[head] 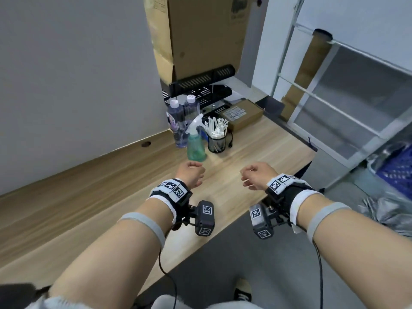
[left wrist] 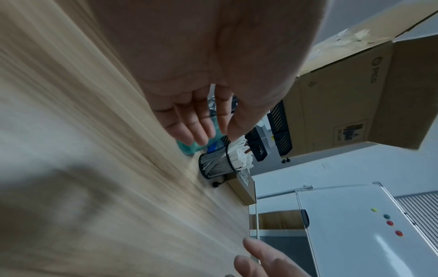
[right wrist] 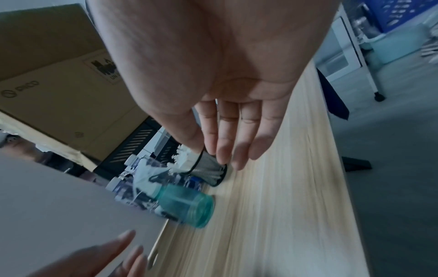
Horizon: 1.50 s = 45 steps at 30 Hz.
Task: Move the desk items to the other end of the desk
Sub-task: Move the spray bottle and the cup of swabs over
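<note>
A teal spray bottle (head: 195, 141) with a white trigger stands on the wooden desk (head: 111, 186), and shows too as the spray bottle (right wrist: 187, 204). Beside it is a black mesh cup (head: 216, 142) full of white sticks. Two clear water bottles (head: 178, 117) stand behind, and a small brown box (head: 243, 114) lies further back. My left hand (head: 191, 172) hovers just short of the spray bottle, fingers relaxed and holding nothing. My right hand (head: 254, 176) hovers to the right, also loose and holding nothing. Both palms (left wrist: 189, 120) (right wrist: 227, 135) show straight fingers.
A black perforated metal rack (head: 200, 85) and a tall cardboard carton (head: 200, 34) stand at the desk's far end. A grey wall (head: 78, 74) runs along the left. A whiteboard on a frame (head: 356, 97) and a blue crate (head: 399, 170) stand right of the desk's edge.
</note>
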Tool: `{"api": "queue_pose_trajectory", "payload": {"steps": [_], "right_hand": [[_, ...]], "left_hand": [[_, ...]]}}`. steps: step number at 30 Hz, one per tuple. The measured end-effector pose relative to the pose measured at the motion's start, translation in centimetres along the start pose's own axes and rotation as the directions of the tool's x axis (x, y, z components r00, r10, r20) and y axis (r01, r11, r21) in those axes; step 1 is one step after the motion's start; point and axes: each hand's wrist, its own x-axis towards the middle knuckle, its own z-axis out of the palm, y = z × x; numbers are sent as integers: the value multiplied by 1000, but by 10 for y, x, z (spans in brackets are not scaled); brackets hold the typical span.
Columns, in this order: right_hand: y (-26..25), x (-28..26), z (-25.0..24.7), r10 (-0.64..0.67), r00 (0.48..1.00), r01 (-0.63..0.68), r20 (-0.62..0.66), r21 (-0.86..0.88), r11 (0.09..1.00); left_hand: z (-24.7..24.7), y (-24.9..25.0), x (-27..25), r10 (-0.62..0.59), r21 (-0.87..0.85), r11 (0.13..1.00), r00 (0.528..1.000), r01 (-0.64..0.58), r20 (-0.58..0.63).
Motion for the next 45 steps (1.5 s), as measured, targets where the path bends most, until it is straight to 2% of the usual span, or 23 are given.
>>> {"api": "queue_pose_trajectory", "payload": {"steps": [4,8,14,17,20,25,28,33,35,38,41,45], "right_hand": [[-12,58,-29,30,999,-28,41,-50,998],[-25,115,-19,70,990,-57,120,-112,992],[-40,185,-6,53,992,-17,113,-304,952],[-46,213,-8,-9,992,55,122,-384,922],[-47,234,-5,-56,980,122,189,-358,926],[-38,280,18,-226,916,318,332,-255,913],[-38,295,28,-266,878,367,399,-201,908],[-37,301,31,-291,803,426,520,-161,890],[-34,303,35,-310,780,457,543,-156,876],[-27,303,47,-267,757,456,596,-191,869],[-24,291,69,-246,694,478,677,-177,860],[-43,246,103,-283,616,529,735,-120,840]], "left_hand": [[11,10,29,-67,-46,997,996,64,-52],[3,11,78,-83,-7,997,988,83,-130],[8,19,148,-34,64,997,990,43,-140],[15,14,177,-14,119,992,984,36,-176],[22,17,187,-14,173,984,976,53,-217],[28,13,197,-47,113,991,968,76,-247],[33,8,196,-86,94,988,947,121,-309],[50,-2,183,-103,33,990,870,136,-482],[53,-7,172,-157,-38,986,835,162,-528],[47,-17,149,-222,-148,975,773,166,-594],[32,-26,115,-265,-265,958,698,111,-666],[3,-36,58,-285,-351,936,580,-3,-764]]}}
